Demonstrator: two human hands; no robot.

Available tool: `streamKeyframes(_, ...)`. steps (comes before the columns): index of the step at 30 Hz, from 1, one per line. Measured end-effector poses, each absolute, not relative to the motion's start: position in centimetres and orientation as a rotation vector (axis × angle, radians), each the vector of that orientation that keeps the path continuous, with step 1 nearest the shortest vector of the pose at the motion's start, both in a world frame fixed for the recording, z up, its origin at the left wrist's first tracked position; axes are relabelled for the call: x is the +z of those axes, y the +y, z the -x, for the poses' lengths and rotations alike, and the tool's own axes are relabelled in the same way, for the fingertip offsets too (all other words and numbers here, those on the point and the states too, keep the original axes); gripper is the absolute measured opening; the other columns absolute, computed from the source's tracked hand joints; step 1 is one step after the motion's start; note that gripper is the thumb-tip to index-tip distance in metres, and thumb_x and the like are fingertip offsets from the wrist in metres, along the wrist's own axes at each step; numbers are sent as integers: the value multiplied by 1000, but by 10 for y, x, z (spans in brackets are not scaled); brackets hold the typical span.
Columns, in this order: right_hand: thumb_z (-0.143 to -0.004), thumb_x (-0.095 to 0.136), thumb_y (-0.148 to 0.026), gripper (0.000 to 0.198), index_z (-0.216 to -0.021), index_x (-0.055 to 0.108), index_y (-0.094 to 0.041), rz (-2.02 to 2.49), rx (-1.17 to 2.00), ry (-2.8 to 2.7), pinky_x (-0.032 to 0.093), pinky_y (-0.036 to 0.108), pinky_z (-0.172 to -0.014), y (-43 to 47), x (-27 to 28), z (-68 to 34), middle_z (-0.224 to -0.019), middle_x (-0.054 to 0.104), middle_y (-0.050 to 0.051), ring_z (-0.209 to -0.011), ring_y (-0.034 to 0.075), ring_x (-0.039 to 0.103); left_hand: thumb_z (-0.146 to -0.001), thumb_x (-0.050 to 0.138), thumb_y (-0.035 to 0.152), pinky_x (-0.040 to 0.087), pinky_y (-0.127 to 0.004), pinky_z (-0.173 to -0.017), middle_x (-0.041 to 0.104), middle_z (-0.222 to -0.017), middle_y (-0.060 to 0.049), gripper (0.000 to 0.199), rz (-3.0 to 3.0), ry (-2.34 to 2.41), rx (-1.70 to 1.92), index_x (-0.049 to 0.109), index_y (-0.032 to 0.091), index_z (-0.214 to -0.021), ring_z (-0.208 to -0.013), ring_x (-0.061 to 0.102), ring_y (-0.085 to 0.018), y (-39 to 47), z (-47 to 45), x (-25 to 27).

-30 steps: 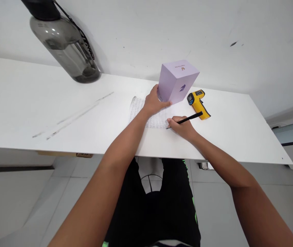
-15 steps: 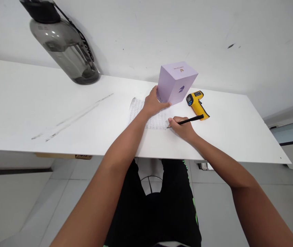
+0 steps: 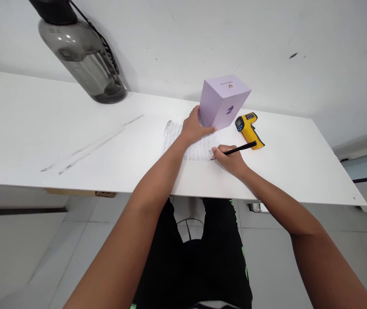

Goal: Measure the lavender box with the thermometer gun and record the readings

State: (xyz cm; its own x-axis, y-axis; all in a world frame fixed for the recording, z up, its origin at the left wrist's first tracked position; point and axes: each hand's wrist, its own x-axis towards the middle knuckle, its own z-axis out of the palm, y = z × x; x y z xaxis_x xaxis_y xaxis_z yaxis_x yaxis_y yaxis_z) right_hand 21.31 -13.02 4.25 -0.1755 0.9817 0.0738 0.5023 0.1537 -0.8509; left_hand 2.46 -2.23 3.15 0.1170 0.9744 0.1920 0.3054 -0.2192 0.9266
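Note:
A sheet of paper (image 3: 199, 151) covered in small rows of handwriting lies flat on the white desk. My right hand (image 3: 233, 161) grips a black pen (image 3: 240, 148), its tip at the paper's lower right edge. My left hand (image 3: 194, 128) rests over the top of the sheet with thumb and fingers spread around the near corner of a light purple box (image 3: 211, 106). The thumb lies along the box's lower front edge; some fingertips are hidden by its left side. Right of the box, a yellow infrared thermometer (image 3: 248, 132) lies just behind the pen's upper end.
A large grey translucent water bottle (image 3: 87, 64) with a black lid stands at the back left against the wall. Dark scuff marks run across the desk (image 3: 19, 128) left of the paper. Its front edge is close to my legs.
The whole view has shifted slightly to the right. My right hand and the pen have barely moved on the paper; my left hand stays against the box.

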Motion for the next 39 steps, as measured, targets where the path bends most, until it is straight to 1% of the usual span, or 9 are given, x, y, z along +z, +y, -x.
streamKeyframes(7, -95, 65, -60, 54, -59, 42, -28, 1420, 936, -1749, 43, 36, -69, -131, 45, -211, -63, 51, 0, -69, 18, 47, -69, 103, 40, 48, -56, -128, 64, -167, -17, 99, -1642, 1242, 1152, 56, 29, -156, -158, 57, -44, -20, -24, 28)
streamKeyframes(14, -94, 67, -70, 62, -59, 38, -28, 1396, 935, -1774, 37, 35, -64, -133, 45, -212, -60, 43, -2, -66, 16, 40, -69, 106, 37, 46, -58, -130, 63, -166, -17, 101, -1613, 1213, 1178, 58, 29, -157, -160, 55, -44, -17, -24, 22)
streamKeyframes(19, -91, 66, -74, 60, -57, 48, -28, 1390, 983, -1771, 46, 36, -68, -130, 41, -212, -60, 52, -1, -65, 18, 50, -69, 104, 41, 46, -57, -131, 64, -168, -19, 106, -1638, 1267, 1168, 55, 26, -161, -161, 56, -44, -11, -24, 18)
streamKeyframes(23, -98, 56, -76, 60, -61, 57, -28, 1372, 761, -1747, 53, 42, -75, -134, 34, -214, -66, 65, 5, -69, 24, 63, -63, 106, 44, 47, -60, -132, 67, -166, -20, 111, -1674, 1327, 1154, 55, 23, -159, -156, 62, -45, -16, -21, 20)
streamKeyframes(25, -98, 58, -77, 58, -63, 57, -30, 1330, 636, -1817, 53, 45, -73, -132, 31, -216, -66, 67, 7, -68, 29, 66, -62, 108, 44, 49, -58, -130, 68, -165, -22, 111, -1625, 1386, 1125, 56, 22, -158, -155, 64, -46, -18, -20, 20)
streamKeyframes(28, -103, 50, -75, 54, -75, 68, -33, 1241, 464, -1839, 57, 49, -78, -126, 34, -215, -83, 79, 11, -82, 35, 76, -65, 107, 40, 50, -56, -130, 65, -169, -24, 108, -1549, 1384, 1135, 55, 22, -158, -159, 62, -44, -17, -18, 22)
streamKeyframes(32, -100, 57, -78, 55, -70, 61, -32, 1210, 375, -1816, 57, 45, -75, -129, 49, -209, -77, 74, 9, -76, 31, 72, -65, 106, 37, 48, -55, -132, 62, -172, -23, 107, -1495, 1473, 1129, 53, 22, -156, -161, 60, -42, -31, -20, 37)
streamKeyframes(37, -101, 61, -65, 41, -79, 64, -31, 1291, 356, -1698, 57, 43, -74, -133, 57, -204, -84, 73, 12, -85, 31, 71, -66, 107, 40, 52, -54, -126, 64, -166, -24, 106, -1470, 1587, 1079, 52, 19, -154, -155, 64, -43, -74, -27, 45)
streamKeyframes(39, -101, 66, -57, 31, -88, 69, -29, 1346, 367, -1643, 59, 43, -78, -132, 58, -203, -89, 75, 13, -96, 33, 73, -68, 107, 41, 51, -52, -126, 63, -167, -23, 106, -1471, 1611, 1083, 51, 19, -155, -157, 62, -41, -94, -26, 44)
